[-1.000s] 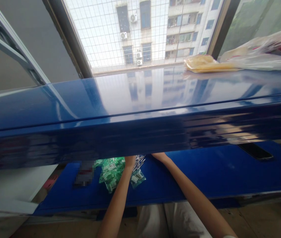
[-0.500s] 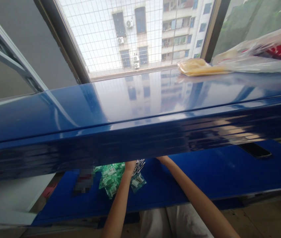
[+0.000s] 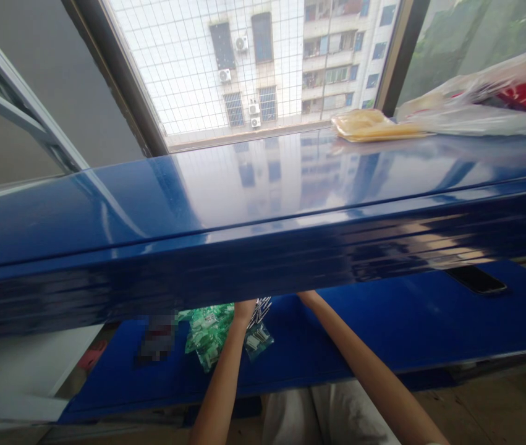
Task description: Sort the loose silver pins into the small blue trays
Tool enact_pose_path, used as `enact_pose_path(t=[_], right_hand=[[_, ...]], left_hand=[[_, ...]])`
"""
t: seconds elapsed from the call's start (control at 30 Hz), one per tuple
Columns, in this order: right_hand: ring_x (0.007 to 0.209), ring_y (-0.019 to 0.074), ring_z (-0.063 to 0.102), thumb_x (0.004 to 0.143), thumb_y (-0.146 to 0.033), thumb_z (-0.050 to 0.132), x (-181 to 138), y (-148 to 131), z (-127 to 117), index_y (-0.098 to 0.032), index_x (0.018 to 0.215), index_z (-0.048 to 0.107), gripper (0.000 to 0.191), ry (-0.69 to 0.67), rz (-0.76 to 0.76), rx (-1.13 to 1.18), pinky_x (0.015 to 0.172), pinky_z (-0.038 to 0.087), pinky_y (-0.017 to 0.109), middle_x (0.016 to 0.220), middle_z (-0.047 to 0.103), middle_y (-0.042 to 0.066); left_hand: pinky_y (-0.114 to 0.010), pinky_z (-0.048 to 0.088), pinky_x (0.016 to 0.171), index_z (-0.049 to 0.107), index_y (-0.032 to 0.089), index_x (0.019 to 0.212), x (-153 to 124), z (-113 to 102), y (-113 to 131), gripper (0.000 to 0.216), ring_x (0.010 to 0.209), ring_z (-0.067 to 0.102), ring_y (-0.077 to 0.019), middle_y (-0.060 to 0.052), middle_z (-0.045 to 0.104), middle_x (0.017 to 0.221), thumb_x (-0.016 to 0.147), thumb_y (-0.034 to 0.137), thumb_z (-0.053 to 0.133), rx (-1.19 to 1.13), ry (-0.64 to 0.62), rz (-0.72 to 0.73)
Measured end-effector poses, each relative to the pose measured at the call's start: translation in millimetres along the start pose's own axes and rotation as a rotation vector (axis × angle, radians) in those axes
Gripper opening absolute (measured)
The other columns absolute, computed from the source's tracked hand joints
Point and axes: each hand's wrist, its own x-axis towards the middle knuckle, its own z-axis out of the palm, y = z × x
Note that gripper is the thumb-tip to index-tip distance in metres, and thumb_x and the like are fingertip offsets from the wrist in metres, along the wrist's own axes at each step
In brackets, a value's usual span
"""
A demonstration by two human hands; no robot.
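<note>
Both my forearms reach forward under a glossy blue upper shelf (image 3: 263,235), which hides my fingers. Only the wrist of my left hand (image 3: 243,309) shows, right beside a pile of green plastic packets (image 3: 207,330) and a bundle of thin metal pins (image 3: 259,308) on the lower blue table (image 3: 383,334). A small clear packet (image 3: 257,340) lies just right of that forearm. My right hand (image 3: 308,298) shows only its wrist at the shelf's lower edge; whatever it touches is hidden.
A dark phone (image 3: 476,279) lies on the lower table at the right. On top of the upper shelf sit a yellowish bag (image 3: 369,125) and a clear plastic bag with something red (image 3: 489,99). A window (image 3: 253,62) is behind, a grey metal frame (image 3: 16,93) at left.
The view has tilted down slightly, so the shelf's top and the window shifted a little left. My arms stay almost in place under the shelf.
</note>
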Motion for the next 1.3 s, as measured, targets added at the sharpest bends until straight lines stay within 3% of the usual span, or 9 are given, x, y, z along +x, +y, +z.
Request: enact_pose_path(t=[0.2,0.4,0.5,0.83,1.07,1.3], right_hand=[[0.083,0.0218,0.059,0.064,-0.029,0.062,2.0,3.3,-2.9,-0.02,0.064,0.065,0.009,-0.063,-0.022,-0.175,0.073,0.046,0.035,0.076,0.067,0.004],[0.06,0.017,0.058,0.074,-0.034,0.05,2.1,11.5,-11.5,-0.02,0.062,0.064,0.023,-0.002,0.052,-0.191,0.053,0.047,0.028,0.055,0.06,0.005],[0.057,0.0163,0.057,0.075,-0.035,0.05,3.2,11.0,-13.9,-0.019,0.063,0.064,0.025,0.005,0.02,-0.189,0.051,0.047,0.027,0.051,0.058,0.004],[0.079,0.0208,0.06,0.072,-0.046,0.054,1.9,-4.4,-6.8,-0.019,0.079,0.065,0.03,-0.016,0.034,-0.089,0.069,0.049,0.034,0.07,0.064,0.006],[0.089,0.024,0.057,0.069,-0.032,0.059,8.9,16.4,-0.6,-0.021,0.074,0.066,0.014,-0.043,-0.151,-0.487,0.087,0.04,0.042,0.082,0.065,0.006],[0.094,0.0214,0.056,0.073,-0.033,0.056,5.3,24.0,10.3,-0.022,0.094,0.064,0.026,-0.247,-0.369,-0.639,0.087,0.039,0.037,0.1,0.063,0.006]], left_hand=[[-0.033,0.045,0.08,0.064,0.021,0.087,0.1,-3.0,4.4,0.019,0.085,0.059,-0.0204,-0.004,0.067,0.08,0.072,0.027,0.054,0.023,0.016,0.039],[-0.034,0.043,0.086,0.06,0.022,0.097,1.1,2.5,12.0,0.026,0.095,0.056,-0.0204,-0.004,0.065,0.091,0.071,0.027,0.055,0.069,0.003,0.119],[-0.033,0.042,0.087,0.058,0.022,0.098,0.1,1.9,11.7,0.027,0.096,0.056,-0.0194,-0.004,0.065,0.093,0.072,0.026,0.055,0.073,0.032,0.109],[-0.033,0.039,0.091,0.058,0.021,0.097,-2.1,0.5,7.9,0.024,0.101,0.053,-0.0197,-0.003,0.064,0.094,0.074,0.023,0.05,0.065,0.029,0.061],[-0.034,0.04,0.089,0.06,0.02,0.09,-1.3,1.2,0.2,0.02,0.091,0.057,-0.0194,-0.003,0.066,0.085,0.072,0.021,0.051,0.128,0.002,0.097],[-0.036,0.044,0.081,0.062,0.019,0.078,-0.8,5.3,4.2,0.014,0.077,0.058,-0.0198,-0.005,0.064,0.072,0.074,0.023,0.049,0.283,-0.179,0.256]])
